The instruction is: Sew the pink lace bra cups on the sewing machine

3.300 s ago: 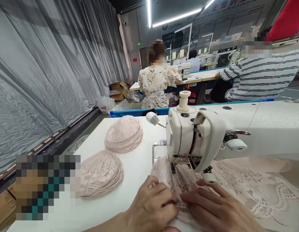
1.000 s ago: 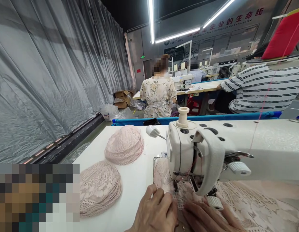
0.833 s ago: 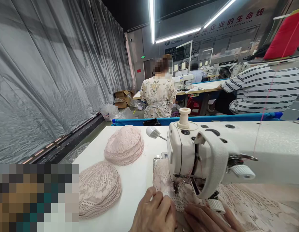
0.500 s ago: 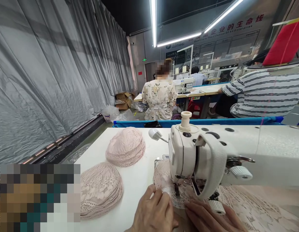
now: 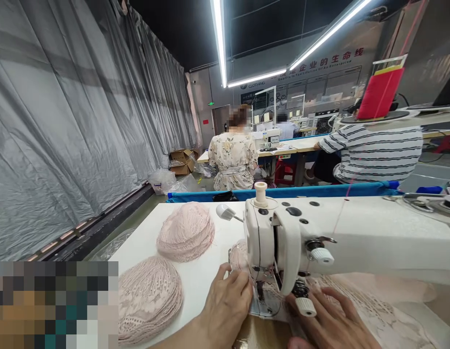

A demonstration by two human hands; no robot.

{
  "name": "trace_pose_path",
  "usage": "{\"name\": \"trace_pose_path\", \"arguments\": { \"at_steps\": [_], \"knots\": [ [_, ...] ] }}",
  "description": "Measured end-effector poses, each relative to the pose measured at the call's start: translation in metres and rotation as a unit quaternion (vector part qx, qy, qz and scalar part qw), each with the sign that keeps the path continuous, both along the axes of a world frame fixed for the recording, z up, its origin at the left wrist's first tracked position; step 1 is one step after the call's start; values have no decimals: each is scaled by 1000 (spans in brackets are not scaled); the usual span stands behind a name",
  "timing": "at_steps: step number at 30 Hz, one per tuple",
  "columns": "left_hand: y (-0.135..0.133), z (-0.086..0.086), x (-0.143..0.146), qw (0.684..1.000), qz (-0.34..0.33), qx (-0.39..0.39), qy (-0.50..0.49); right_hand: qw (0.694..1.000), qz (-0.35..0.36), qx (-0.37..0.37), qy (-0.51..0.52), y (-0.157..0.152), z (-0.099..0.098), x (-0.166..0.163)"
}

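Hands are working at the near edge of the white table. The left hand is lying palm down with its fingers close together, gripping nothing, their tips pressing the pale pink lace piece just left of the presser foot. The right hand is resting flat on the same lace to the right of the foot, fingers spread wide and gripping nothing.

The lace is lying on the bed of the white sewing machine, under its arm. Its long axis is running left to right along the arm, and a small end is poking out past the needle, away from the person. The metal needle plate is showing bare between the two hands.

Further left, two domed stacks of lace cups are sitting apart on the table, the near stack and the far stack.

A red thread cone is standing above the machine. Beyond the table's blue edge, a person in a floral dress and a person in a striped shirt are sitting at other benches. Open cardboard boxes are standing by the grey plastic curtain; I cannot tell what they are holding.
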State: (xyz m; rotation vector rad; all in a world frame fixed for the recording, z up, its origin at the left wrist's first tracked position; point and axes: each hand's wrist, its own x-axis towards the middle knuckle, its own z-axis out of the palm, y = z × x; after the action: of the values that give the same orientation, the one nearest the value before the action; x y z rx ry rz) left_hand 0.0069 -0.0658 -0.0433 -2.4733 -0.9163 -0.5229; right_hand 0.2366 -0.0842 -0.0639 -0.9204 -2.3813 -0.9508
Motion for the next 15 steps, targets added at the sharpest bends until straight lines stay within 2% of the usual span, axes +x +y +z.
{"name": "trace_pose_path", "arguments": {
  "at_steps": [3, 6, 11, 13, 15],
  "knots": [
    [4, -1, -4, 999, 2, 33, 16, 999, -34, 35, -3, 4, -1, 5],
    [-8, 0, -13, 999, -11, 43, 10, 999, -29, 33, -14, 4, 1, 5],
    [-49, 2, -32, 990, -84, 104, -48, 998, 13, -54, 18, -10, 11, -6],
    [-68, 2, -41, 987, -81, 124, -58, 998, 20, -61, 23, -15, 15, -9],
    [-86, 3, -52, 990, -59, 116, -62, 999, 21, -35, 25, -18, 17, -8]
  ]
}}
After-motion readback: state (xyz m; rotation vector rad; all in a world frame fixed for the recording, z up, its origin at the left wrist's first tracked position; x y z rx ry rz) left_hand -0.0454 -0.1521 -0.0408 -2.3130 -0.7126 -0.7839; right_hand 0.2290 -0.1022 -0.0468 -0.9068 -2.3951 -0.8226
